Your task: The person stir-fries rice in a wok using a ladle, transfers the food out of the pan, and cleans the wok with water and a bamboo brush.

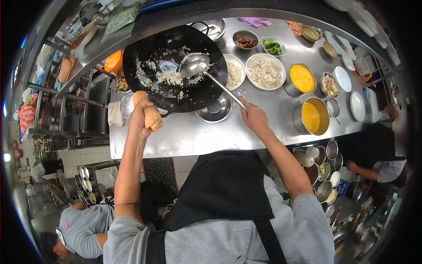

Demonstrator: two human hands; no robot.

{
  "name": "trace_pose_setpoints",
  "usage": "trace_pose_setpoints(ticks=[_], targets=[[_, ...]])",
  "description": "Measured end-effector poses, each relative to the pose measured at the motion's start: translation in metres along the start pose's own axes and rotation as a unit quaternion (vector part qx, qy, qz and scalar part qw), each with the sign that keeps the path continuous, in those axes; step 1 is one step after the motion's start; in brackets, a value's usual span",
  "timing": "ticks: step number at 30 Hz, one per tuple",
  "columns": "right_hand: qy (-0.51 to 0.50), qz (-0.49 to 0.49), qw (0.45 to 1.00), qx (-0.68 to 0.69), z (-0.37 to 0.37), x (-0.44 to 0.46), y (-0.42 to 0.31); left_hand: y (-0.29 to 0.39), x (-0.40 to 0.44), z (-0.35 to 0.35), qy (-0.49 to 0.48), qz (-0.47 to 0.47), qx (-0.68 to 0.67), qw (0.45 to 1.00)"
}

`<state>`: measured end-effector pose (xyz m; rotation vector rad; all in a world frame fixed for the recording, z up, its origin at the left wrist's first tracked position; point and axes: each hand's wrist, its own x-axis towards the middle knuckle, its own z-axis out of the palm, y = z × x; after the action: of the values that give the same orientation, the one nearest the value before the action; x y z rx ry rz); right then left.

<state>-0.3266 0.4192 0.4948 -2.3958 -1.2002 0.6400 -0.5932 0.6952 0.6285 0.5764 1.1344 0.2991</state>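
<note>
At centre left, the outstretched left hand (139, 115) clenches a cloth (153, 119); at centre, the right hand (255, 118) grips a ladle (196, 66) over the wok (193, 99). The cloth's underside is hidden.

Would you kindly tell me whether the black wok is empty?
The wok is not empty: white, rice-like grains lie scattered across its inside.
</note>
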Motion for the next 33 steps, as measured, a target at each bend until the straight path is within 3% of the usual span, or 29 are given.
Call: trace_pose_setpoints(ticks=[2,5,12,14,17,19,21,23,26,27,33], targets=[[0.004,-0.006,1.0,-0.005,-0.002,0.0,0.008,0.005,0.007,-0.001,0.013,0.006,-0.002,1.0],[-0.008,0.012,0.989,-0.148,-0.028,-0.011,0.044,0.013,0.003,0.001,0.02,0.022,0.008,1.0],[0.028,0.024,0.986,-0.164,-0.044,-0.03,0.059,0.005,0.011,-0.017,0.062,0.07,0.001,0.996],[0.067,0.012,0.991,-0.119,-0.046,-0.027,0.039,0.003,0.008,-0.018,0.088,0.087,-0.001,0.992],[0.024,-0.01,0.997,0.072,-0.038,-0.01,-0.022,0.007,-0.004,-0.02,0.107,0.087,0.016,0.99],[-0.008,-0.076,0.957,0.278,-0.01,0.007,-0.06,0.01,-0.013,-0.012,0.134,0.088,0.023,0.987],[-0.123,-0.107,0.901,0.401,0.012,0.019,-0.091,0.016,-0.019,-0.011,0.1,0.064,0.032,0.992],[-0.121,-0.096,0.929,0.335,0.017,0.014,-0.09,0.02,-0.019,-0.008,0.103,0.073,0.039,0.991],[-0.047,-0.09,0.987,0.126,-0.007,-0.002,-0.029,0.019,-0.024,0.004,0.073,0.095,0.036,0.992],[-0.008,-0.11,0.99,0.087,-0.013,-0.009,-0.002,0.02,-0.026,0.008,0.064,0.083,0.03,0.994],[0.005,-0.025,0.993,-0.119,-0.103,-0.049,0.07,0.005,-0.007,0.055,0.012,0.06,0.029,0.998]])
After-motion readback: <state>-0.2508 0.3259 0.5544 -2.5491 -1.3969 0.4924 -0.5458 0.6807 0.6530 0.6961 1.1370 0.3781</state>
